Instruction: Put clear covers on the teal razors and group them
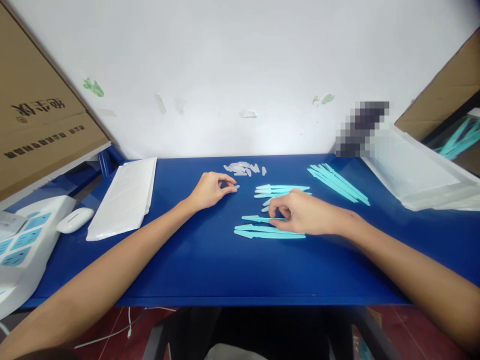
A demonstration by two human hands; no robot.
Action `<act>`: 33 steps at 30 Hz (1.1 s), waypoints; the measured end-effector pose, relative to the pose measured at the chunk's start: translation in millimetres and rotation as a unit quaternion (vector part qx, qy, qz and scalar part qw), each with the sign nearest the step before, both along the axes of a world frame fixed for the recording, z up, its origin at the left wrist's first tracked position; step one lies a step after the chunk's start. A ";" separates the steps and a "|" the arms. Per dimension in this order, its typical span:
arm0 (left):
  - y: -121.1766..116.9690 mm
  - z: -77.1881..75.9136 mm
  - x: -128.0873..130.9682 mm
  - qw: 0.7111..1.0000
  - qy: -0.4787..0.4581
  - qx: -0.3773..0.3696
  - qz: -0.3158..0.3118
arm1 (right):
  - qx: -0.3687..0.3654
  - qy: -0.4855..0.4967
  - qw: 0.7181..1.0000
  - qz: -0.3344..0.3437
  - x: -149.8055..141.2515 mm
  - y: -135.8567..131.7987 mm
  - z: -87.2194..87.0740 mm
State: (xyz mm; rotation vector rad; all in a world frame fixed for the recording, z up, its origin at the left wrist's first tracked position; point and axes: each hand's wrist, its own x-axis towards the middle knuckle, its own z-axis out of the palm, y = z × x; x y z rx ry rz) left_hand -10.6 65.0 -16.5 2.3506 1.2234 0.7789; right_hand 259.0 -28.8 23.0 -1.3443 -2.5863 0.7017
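My left hand is closed in a pinch near the middle of the table, with a small translucent plastic cap at its fingertips. Beyond it lies a loose pile of similar caps. My right hand pinches the handle of a teal eyebrow razor, whose blade end points left. Just below that hand, two more teal razors lie side by side. Behind the hand is another group of razors, partly hidden by my fingers. Further right, several razors lie slanted together.
A folded white plastic bag, a white oval object and a power strip occupy the left side. Clear plastic bags lie at the right. Cardboard boxes flank the blue table, and a white wall stands behind.
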 end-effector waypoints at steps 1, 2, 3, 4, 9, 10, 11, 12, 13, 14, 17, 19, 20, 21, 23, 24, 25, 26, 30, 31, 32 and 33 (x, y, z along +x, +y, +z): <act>0.8 -0.7 0.1 1.000 0.007 0.009 -0.002 | 0.004 -0.003 1.000 0.002 0.3 0.1 0.0; 1.4 -1.4 0.0 1.000 0.019 0.023 -0.006 | 0.008 -0.007 1.000 0.005 0.3 0.1 0.3; 1.7 -1.8 -0.3 0.998 0.035 0.042 -0.012 | 0.014 -0.011 1.000 0.007 0.1 -0.1 0.9; 1.7 -2.0 -0.5 0.996 0.054 0.062 -0.020 | 0.019 -0.016 1.000 0.009 -0.3 -0.4 1.7; 0.1 0.5 -1.1 0.984 0.153 0.064 -0.060 | 0.041 -0.043 0.998 0.030 -3.0 -1.8 5.1; 0.3 1.1 -1.2 0.983 0.166 0.051 -0.066 | 0.041 -0.047 0.997 0.035 -3.1 -1.9 5.0; 0.7 1.6 -1.3 0.981 0.175 0.042 -0.071 | 0.039 -0.049 0.997 0.039 -2.9 -2.1 4.6; 1.3 1.8 -1.5 0.980 0.181 0.037 -0.075 | 0.036 -0.049 0.997 0.043 -2.6 -2.3 4.0; 2.0 1.9 -1.6 0.979 0.185 0.037 -0.077 | 0.031 -0.046 0.997 0.046 -2.2 -2.6 3.3; 2.5 1.9 -1.8 0.978 0.189 0.040 -0.079 | 0.027 -0.041 0.998 0.047 -1.7 -2.8 2.6; 3.3 1.4 -2.4 0.976 0.191 0.060 -0.083 | 0.016 -0.028 0.998 0.046 -0.5 -3.2 1.7; 3.2 0.6 -2.9 0.977 0.179 0.075 -0.088 | 0.013 -0.031 0.999 0.041 -0.2 -3.1 2.8; 3.1 0.1 -3.3 0.978 0.170 0.082 -0.092 | 0.013 -0.038 0.999 0.037 -0.1 -3.1 4.0; 3.1 -0.6 -3.6 0.978 0.159 0.090 -0.098 | 0.013 -0.046 0.998 0.032 0.0 -3.0 5.5; 3.5 -2.0 -4.1 0.979 0.130 0.102 -0.117 | 0.016 -0.062 0.998 0.022 0.6 -2.7 8.6; 3.7 -2.6 -4.2 0.979 0.114 0.106 -0.128 | 0.017 -0.067 0.997 0.019 1.1 -2.4 9.8; 3.8 -3.0 -4.2 0.980 0.096 0.108 -0.139 | 0.018 -0.069 0.997 0.019 1.9 -2.1 10.8; 3.7 -3.1 -4.1 0.980 0.078 0.108 -0.147 | 0.020 -0.071 0.997 0.022 2.9 -1.7 11.3; -0.3 -0.1 -3.8 0.983 0.025 0.100 -0.152 | 0.063 -0.084 0.994 0.034 6.4 -0.8 11.2; -2.4 1.2 -4.1 0.983 0.019 0.097 -0.152 | 0.079 -0.093 0.992 0.035 6.6 -1.1 11.1; -4.8 2.7 -4.4 0.984 0.015 0.092 -0.152 | 0.094 -0.106 0.989 0.036 6.5 -1.5 11.0; -7.5 4.0 -4.9 0.984 0.013 0.086 -0.153 | 0.109 -0.121 0.986 0.039 6.0 -2.1 10.9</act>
